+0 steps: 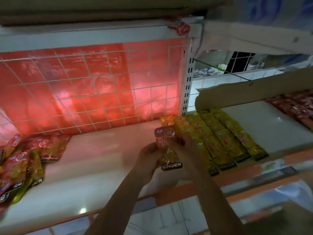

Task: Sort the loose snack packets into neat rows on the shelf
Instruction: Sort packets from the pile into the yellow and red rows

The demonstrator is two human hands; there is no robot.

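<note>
While yellow packets (225, 138) lie in rows, left hand (149, 157) and right hand (188, 154) pinch a crinkly red packet (166, 146).

A small shop is showing here: a metal shelf (101, 158) is carrying rows of identical yellow packets (225, 139), with a wire grid (94, 92) backing it.

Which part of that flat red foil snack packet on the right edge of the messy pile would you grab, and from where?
Pinch the red foil snack packet by its dark bottom band, with fingers coming from the front right over the bare white shelf. The packet lies flat and that end is free, while its left side meets the loose pile.
</note>
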